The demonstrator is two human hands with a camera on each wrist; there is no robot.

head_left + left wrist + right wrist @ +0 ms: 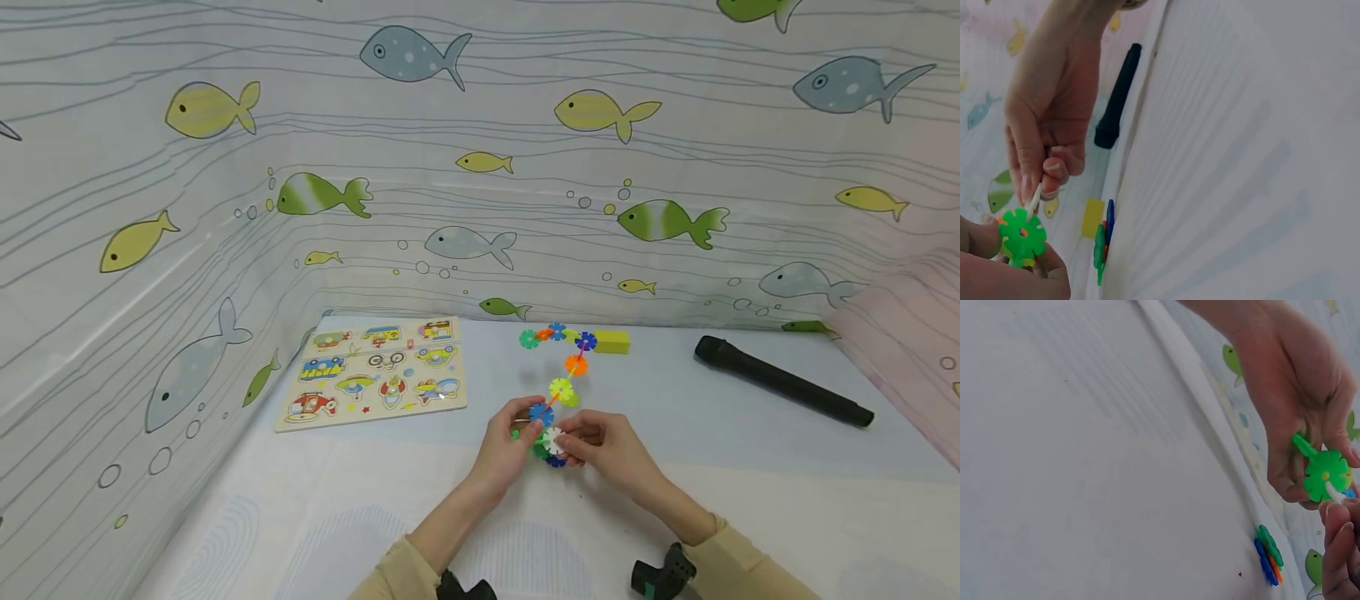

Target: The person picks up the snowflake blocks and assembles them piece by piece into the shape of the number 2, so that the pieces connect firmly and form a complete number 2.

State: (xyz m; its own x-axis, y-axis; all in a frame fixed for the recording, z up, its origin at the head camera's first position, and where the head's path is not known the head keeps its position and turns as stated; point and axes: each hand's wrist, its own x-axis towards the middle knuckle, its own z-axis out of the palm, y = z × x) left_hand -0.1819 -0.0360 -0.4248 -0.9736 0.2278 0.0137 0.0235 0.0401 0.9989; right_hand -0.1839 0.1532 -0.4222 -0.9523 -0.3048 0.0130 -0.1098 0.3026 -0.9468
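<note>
A chain of coloured snowflake discs [567, 377] runs from the far table toward me. My left hand [525, 429] grips its near end, fingers around a green disc [538, 451] under a blue disc [542, 412]. My right hand [570, 442] pinches a white disc [553, 440] against that cluster. In the left wrist view the right hand [1041, 181] holds the white disc [1034, 199] edge-on at the green disc [1022, 232], above the left hand's fingers [1004, 275]. In the right wrist view the left hand [1297, 481] holds the green disc [1325, 474], the right fingers [1338, 537] below.
A wooden peg puzzle board [375, 371] lies at the back left. A yellow block [611, 342] sits by the chain's far end. A black cylinder [783, 381] lies at the back right. Fish-patterned walls enclose the white table [300, 517] on three sides.
</note>
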